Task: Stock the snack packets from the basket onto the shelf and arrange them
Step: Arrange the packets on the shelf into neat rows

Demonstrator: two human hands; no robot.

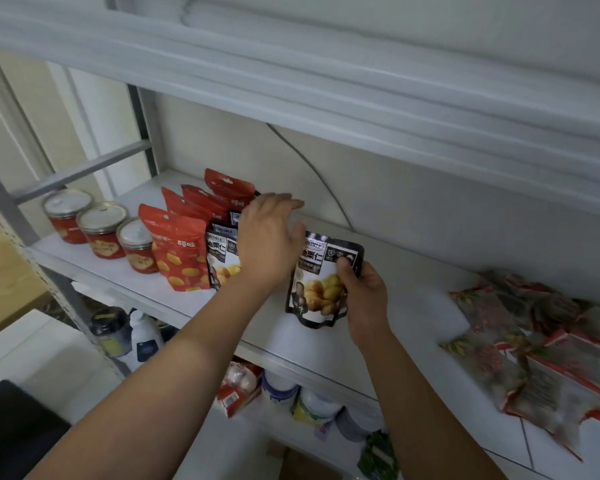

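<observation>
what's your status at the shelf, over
Right hand holds a black packet upright over the shelf. Left hand open, at the row of black packets. Loose packets piled to the right, apart from it.

Glossy foil-look packet (pixel 321 278), shiny red pouches (pixel 181 254), jars (pixel 101 233) w/ metal lids, matt white shelf (pixel 395 299)

Left hand (pixel 269 244), right hand (pixel 364 296) and both forearms (pixel 174 358) bare.

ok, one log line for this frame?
phase: stocking | right hand: grips black packet over shelf | left hand: open, at standing black packets | red packets, jars: left of them
</observation>
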